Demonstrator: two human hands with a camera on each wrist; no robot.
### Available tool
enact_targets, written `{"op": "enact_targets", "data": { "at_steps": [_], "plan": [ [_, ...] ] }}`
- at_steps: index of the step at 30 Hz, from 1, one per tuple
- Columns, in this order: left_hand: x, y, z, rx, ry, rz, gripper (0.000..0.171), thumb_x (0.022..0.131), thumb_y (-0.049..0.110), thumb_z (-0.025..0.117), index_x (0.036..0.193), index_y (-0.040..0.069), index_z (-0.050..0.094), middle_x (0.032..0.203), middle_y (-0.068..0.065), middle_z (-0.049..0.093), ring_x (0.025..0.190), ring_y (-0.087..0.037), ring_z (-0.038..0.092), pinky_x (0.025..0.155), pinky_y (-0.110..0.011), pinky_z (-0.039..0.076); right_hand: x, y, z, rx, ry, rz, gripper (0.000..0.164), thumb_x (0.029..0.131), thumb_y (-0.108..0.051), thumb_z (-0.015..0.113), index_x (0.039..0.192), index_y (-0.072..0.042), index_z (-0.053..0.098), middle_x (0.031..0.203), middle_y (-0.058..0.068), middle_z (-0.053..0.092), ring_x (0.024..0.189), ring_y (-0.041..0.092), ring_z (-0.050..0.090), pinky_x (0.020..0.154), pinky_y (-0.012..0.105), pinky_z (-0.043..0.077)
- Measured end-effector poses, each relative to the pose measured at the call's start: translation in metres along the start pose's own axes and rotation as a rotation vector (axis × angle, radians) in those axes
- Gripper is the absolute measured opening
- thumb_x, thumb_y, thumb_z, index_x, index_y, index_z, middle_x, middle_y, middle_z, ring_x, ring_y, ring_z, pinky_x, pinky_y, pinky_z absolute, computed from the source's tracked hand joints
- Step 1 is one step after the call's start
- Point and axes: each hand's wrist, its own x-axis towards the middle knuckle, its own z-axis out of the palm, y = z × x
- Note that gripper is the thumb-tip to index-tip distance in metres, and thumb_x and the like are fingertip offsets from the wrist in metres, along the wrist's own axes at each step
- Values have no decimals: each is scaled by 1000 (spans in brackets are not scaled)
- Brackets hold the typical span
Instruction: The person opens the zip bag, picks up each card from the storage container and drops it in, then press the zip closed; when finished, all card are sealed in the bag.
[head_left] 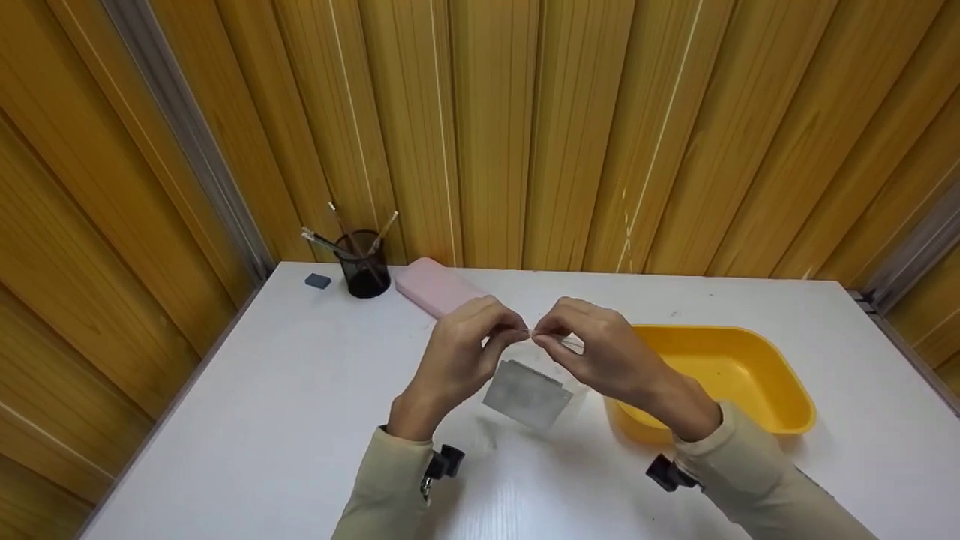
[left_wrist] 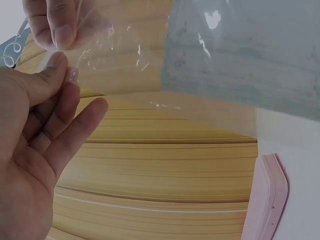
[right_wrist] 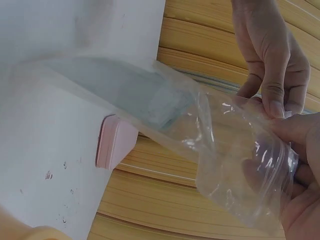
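A clear plastic zip bag [right_wrist: 230, 165] hangs above the table, with a flat grey-green rectangular pack [head_left: 527, 395] in its lower part. What the pack is cannot be made out through the plastic. My left hand [head_left: 457, 352] pinches the bag's top edge between thumb and fingers. Right beside it, my right hand [head_left: 604, 349] pinches the same edge, the fingertips of both hands almost touching. In the left wrist view the clear film [left_wrist: 125, 55] stretches away from the fingers. Ridged seal lines show near the right hand in the right wrist view.
On the white table [head_left: 262, 420], a yellow tub [head_left: 799, 409] stands right of the hands, partly behind the right forearm. A pink case [head_left: 435, 285] lies behind the left hand. Farther left are a black mesh pen holder [head_left: 367, 281] with pencils and a dark eraser [head_left: 318, 280].
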Motion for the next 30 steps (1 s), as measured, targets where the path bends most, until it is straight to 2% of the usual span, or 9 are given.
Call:
{"op": "enact_targets", "data": {
  "at_steps": [6,17,25,30],
  "plan": [
    [-2,-2,-3,57,58,13,9,93,4,80,93,7,72,87,-1,69,79,-15,63,69,-27,53,-1,1,2,-26,21,3,26,83,16,81,95,-3,69,88,2,68,78,16,68,70,30,62],
    [-2,-5,-13,110,103,-26,12,91,-1,81,94,7,72,89,-2,70,83,-16,66,75,-26,58,-11,4,-3,-35,12,72,25,84,14,80,95,-5,69,90,0,67,80,14,68,71,33,63],
    [-4,-11,-21,110,154,-33,12,91,-2,81,94,5,72,88,-3,69,80,-15,64,69,-26,57,-20,4,-8,-28,4,93,25,85,15,79,97,-4,69,93,-2,69,82,13,68,76,24,61],
    [-6,-15,-25,94,184,-27,10,91,0,81,93,5,72,86,-4,68,76,-16,62,64,-27,54,-25,6,-10,-47,21,72,28,82,16,80,96,-6,69,92,-2,69,80,14,67,75,21,58]
  ]
}}
